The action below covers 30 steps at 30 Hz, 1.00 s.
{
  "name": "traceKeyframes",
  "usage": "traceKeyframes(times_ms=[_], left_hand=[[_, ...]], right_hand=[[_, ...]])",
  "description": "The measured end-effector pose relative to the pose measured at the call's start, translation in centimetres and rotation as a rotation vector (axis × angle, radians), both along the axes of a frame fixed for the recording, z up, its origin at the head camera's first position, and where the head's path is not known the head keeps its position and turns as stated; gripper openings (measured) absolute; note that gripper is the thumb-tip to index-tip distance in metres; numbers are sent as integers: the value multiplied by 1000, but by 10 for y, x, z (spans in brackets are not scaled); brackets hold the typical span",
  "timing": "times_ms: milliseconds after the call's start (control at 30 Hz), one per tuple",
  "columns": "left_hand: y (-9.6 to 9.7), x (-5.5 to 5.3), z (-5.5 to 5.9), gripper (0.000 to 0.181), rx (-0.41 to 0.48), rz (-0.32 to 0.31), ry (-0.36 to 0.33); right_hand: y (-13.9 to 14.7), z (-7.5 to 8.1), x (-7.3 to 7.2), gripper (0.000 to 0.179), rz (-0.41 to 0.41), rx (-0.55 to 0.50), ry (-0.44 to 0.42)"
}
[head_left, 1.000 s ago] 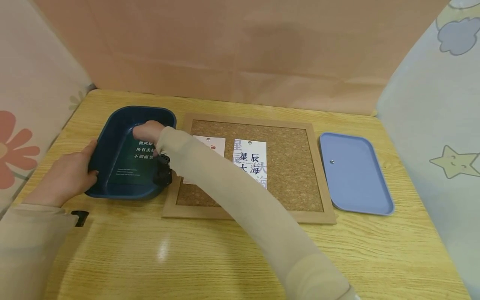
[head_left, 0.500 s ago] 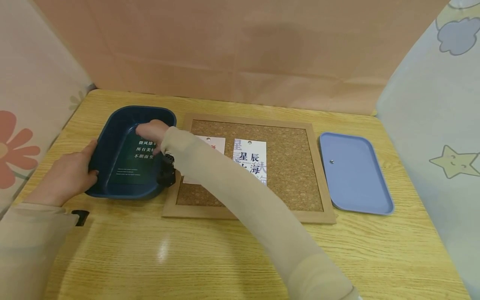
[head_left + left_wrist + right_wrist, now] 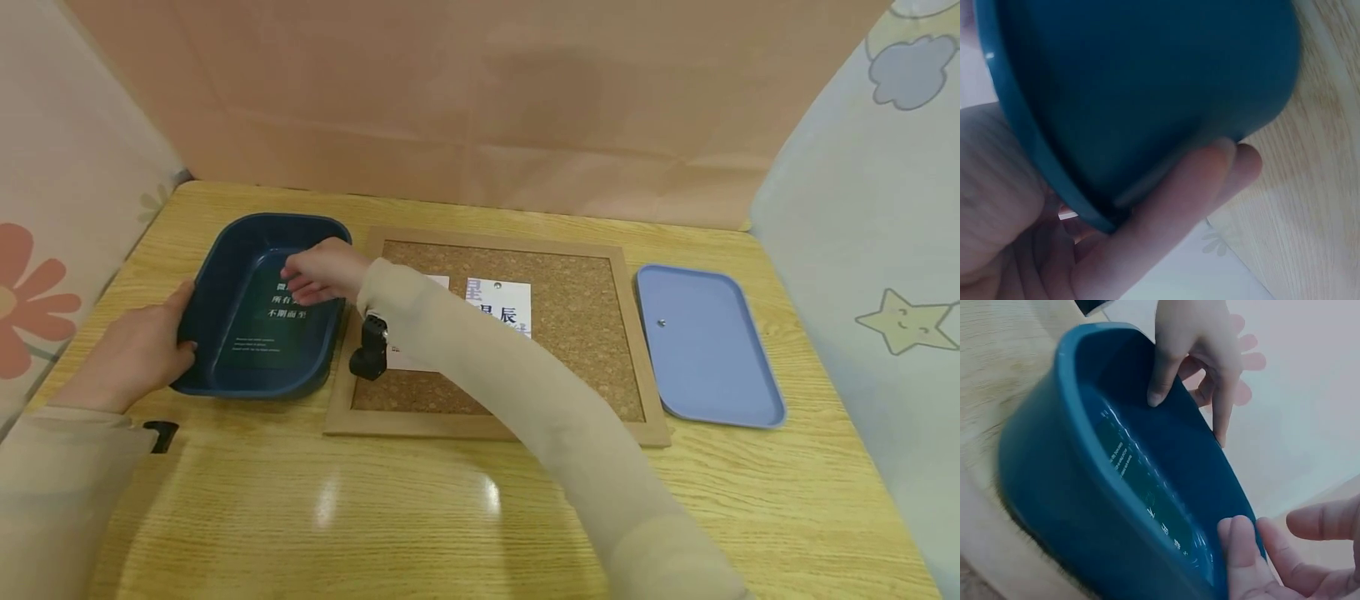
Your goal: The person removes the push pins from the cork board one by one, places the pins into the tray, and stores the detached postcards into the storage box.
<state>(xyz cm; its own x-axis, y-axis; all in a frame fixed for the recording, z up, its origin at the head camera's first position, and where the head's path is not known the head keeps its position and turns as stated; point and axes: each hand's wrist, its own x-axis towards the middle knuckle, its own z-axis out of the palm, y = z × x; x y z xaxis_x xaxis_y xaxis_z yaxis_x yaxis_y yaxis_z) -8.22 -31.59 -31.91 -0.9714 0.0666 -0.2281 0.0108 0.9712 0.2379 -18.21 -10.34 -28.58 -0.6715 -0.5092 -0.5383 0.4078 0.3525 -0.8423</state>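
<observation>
My left hand [image 3: 131, 354] grips the left rim of the dark blue basin [image 3: 300, 387], with the thumb inside the wall and the fingers outside, as the right wrist view shows. A dark green card with white lettering [image 3: 258, 342] lies on the basin floor. Over the basin's right side hovers my right hand [image 3: 326, 271], its fingers loosely bent and holding nothing. In the right wrist view its fingertips [image 3: 1241, 540] appear in front of the basin. A close stretch of the basin's outer wall [image 3: 1147, 81] fills the left wrist view.
A wood-framed corkboard [image 3: 577, 350] lies beside the basin. Two pale printed cards are on it, one card [image 3: 412, 358] partly behind my right sleeve, the other card [image 3: 510, 296] with a metal pin at its top. A light blue tray [image 3: 712, 350] holds one small pin [image 3: 662, 322].
My right hand has moved right and back from over the green card, and its fingers have loosened. My left hand and the basin have stayed in place.
</observation>
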Motion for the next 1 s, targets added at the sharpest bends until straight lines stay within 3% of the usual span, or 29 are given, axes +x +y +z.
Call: traceKeyframes(times_ms=[233, 600, 1000], left_hand=[[2, 1, 0, 81, -1, -5, 4], [-5, 1, -3, 84, 31, -2, -26], [-2, 1, -5, 85, 1, 19, -19]], right_hand=[[19, -3, 2, 30, 25, -25, 39], [55, 2, 11, 28, -38, -32, 148], [91, -7, 10, 31, -56, 11, 162]])
